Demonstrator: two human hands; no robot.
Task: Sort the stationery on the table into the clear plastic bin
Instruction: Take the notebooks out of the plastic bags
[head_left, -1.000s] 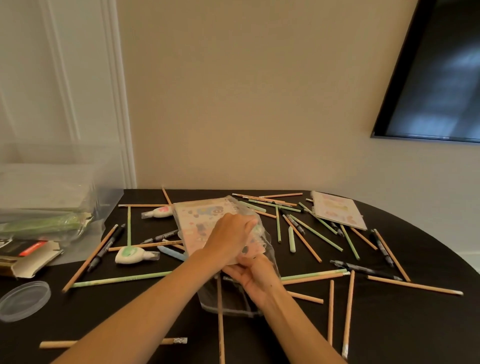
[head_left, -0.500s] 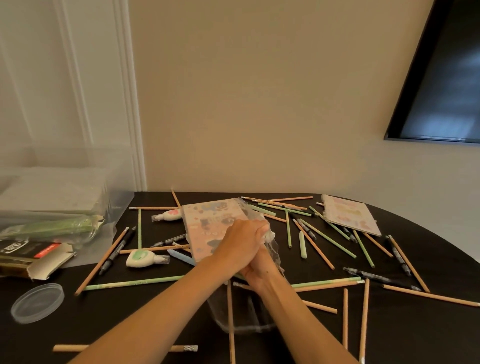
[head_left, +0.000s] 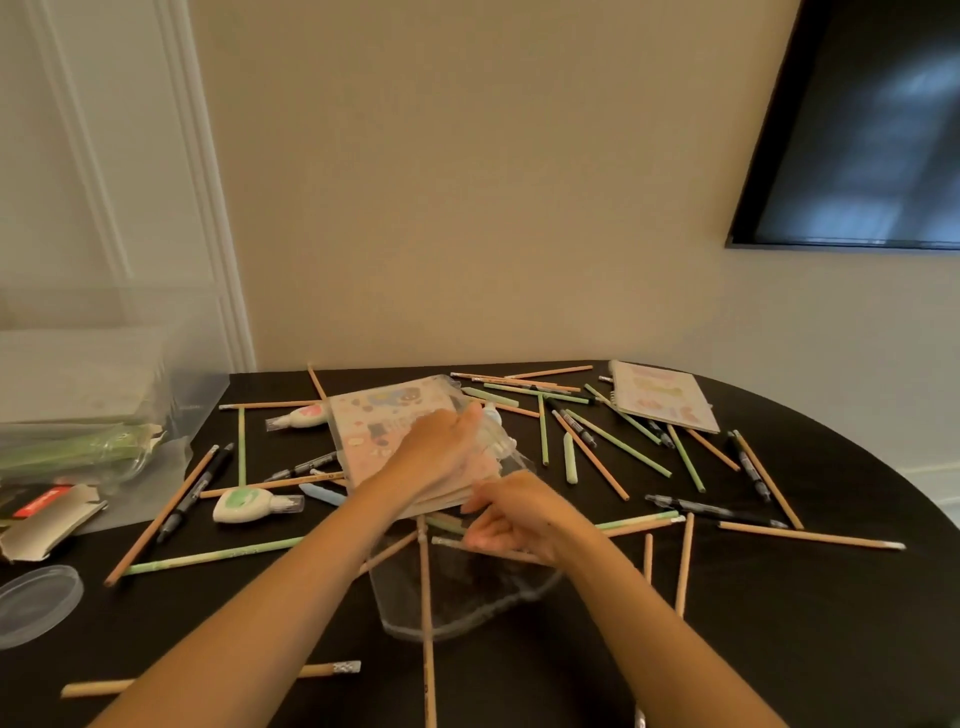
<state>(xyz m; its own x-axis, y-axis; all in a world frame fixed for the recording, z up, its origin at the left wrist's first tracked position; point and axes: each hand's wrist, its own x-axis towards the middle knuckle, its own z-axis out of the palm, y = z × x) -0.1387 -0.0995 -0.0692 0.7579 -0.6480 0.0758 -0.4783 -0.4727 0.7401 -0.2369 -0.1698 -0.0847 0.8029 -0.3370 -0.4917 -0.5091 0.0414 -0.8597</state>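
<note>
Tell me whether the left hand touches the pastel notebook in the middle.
Touching. The head view shows the left hand lying flat on top of the notebook.

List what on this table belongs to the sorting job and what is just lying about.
Job: clear plastic bin; pastel patterned notebook in a clear sleeve; second pastel spiral notebook; white-and-green correction tape dispenser; long black pen; pale green pencil; plain wooden pencil.

Lying about: torn cardboard box; round clear plastic lid; dark screen on the wall.
</note>
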